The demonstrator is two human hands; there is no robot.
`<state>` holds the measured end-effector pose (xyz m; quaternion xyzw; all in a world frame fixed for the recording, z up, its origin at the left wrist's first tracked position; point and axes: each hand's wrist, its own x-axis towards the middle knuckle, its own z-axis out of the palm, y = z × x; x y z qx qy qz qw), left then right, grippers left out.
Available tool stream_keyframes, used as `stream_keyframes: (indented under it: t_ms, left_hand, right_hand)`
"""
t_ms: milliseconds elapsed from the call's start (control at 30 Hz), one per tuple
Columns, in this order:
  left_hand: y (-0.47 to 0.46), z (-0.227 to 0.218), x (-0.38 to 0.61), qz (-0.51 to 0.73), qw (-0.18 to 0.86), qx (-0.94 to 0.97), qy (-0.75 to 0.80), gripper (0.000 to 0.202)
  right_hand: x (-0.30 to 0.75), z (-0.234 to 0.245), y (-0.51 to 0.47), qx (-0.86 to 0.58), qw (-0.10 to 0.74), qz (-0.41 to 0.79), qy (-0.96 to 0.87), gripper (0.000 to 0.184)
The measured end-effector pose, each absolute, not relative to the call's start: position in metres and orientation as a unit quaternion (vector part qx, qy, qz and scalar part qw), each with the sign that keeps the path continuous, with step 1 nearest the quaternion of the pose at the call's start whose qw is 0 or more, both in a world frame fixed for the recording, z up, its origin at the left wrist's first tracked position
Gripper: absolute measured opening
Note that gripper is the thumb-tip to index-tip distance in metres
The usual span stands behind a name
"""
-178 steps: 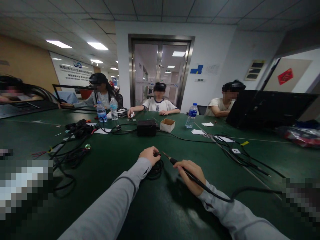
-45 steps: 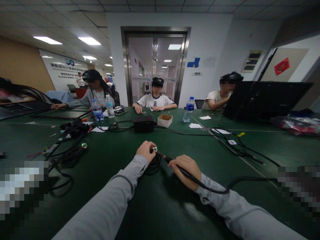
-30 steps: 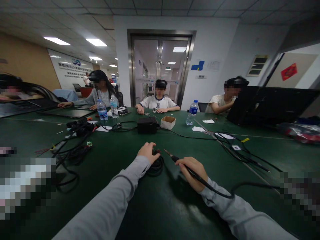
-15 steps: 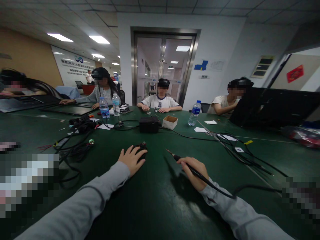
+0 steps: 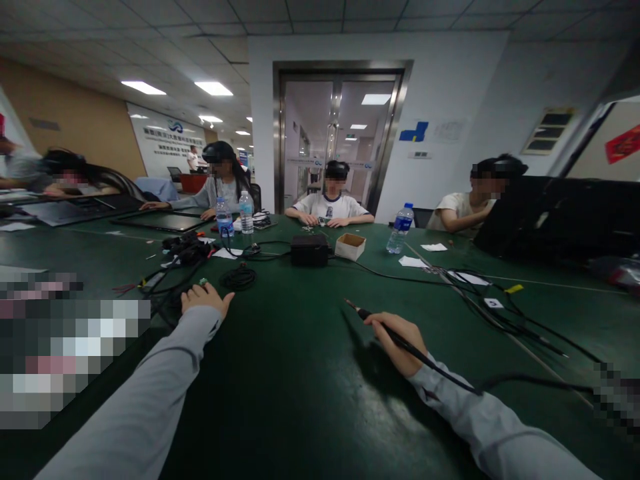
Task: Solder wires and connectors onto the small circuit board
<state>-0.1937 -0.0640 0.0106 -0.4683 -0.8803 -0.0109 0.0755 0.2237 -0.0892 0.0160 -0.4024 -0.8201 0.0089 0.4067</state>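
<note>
My right hand (image 5: 397, 341) grips a black soldering iron (image 5: 371, 317) like a pen, its tip raised and pointing up-left over the green table (image 5: 300, 373). Its cord runs back along my sleeve to the right. My left hand (image 5: 205, 299) is stretched far to the left, fingers curled over a small connector with a green end (image 5: 203, 282) beside a tangle of black cables (image 5: 165, 297). What the fingers hold, if anything, is hidden. A small coil of black cable (image 5: 239, 277) lies on the table, apart from both hands.
A black box (image 5: 309, 250), a small cardboard box (image 5: 349, 246) and water bottles (image 5: 401, 229) stand farther back. Cables (image 5: 495, 310) trail across the right side. Several other people sit around the far edge. A dark laptop lid (image 5: 555, 217) stands at right.
My left hand has let go of the black cable coil, pushed it away to the left, then reached farther left to the connector by the cable tangle. My right hand kept the iron.
</note>
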Motion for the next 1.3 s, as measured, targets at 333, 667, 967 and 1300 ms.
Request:
stream_keyframes:
  t_ms: [333,667,967,1300]
  left_hand:
    - [-0.107,0.025,-0.112,0.039,-0.005,-0.521,-0.853,0.086]
    - [-0.114,0.043,-0.016,-0.011,-0.060,-0.696,-0.715,0.071]
    - [-0.101,0.050,-0.017,-0.136,-0.018,-0.770,-0.623,0.050]
    - [-0.058,0.016,-0.035,-0.133,-0.130,-0.770,-0.611,0.072]
  right_hand:
    - [0.225,0.015,-0.088,-0.399,0.402,-0.005,-0.824,0.030]
    - [0.226,0.017,-0.089,-0.397,0.393,-0.007,-0.830,0.028]
    - [0.225,0.020,-0.092,-0.389,0.403,0.001,-0.829,0.028]
    - [0.225,0.019,-0.093,-0.380,0.410,0.002,-0.829,0.027]
